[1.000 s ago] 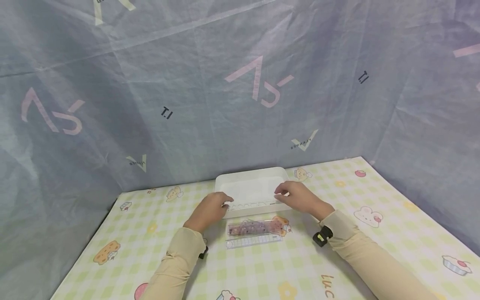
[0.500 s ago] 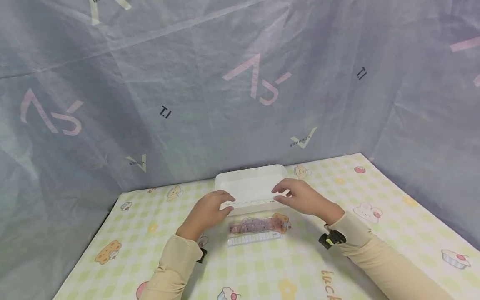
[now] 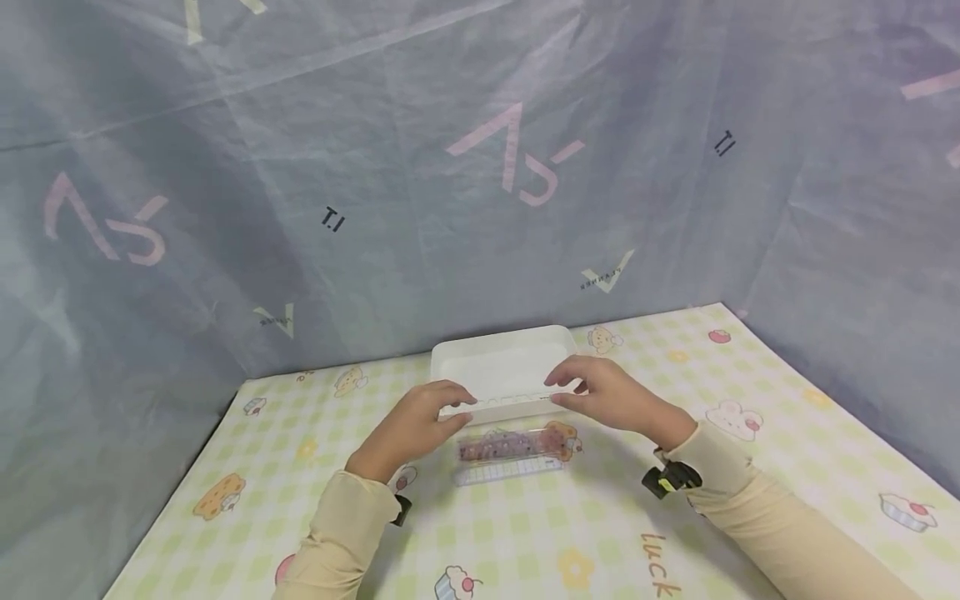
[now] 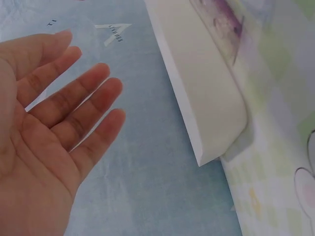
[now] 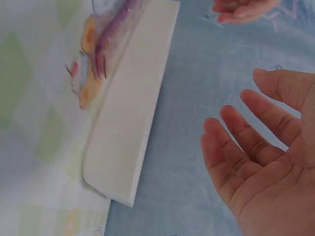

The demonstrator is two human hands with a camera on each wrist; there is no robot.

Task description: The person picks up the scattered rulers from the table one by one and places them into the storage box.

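A shallow white open box (image 3: 517,409) sits at the far side of the table, its long front wall toward me. My left hand (image 3: 412,425) hovers by its front left corner, fingers relaxed and holding nothing. Over the front right corner is my right hand (image 3: 611,396), thumb and fingers apart, likewise with nothing in it. Both wrist views show the palms away from the box wall (image 4: 202,78). Just in front of the box lies a long clear plastic case (image 3: 498,447) with purple and pink colouring. Nearer me, a clear ruler (image 3: 510,472) with grid markings lies parallel to it.
A green-and-white checked tablecloth (image 3: 510,533) with printed cartoon pictures covers the table. Grey-blue fabric (image 3: 390,275) hangs behind the table and along its sides, close behind the box.
Both hands have risen slightly from the box's front rim, with thumbs and fingers spreading wider. The forearms have shifted a little outward. Box, case and ruler stay in place.
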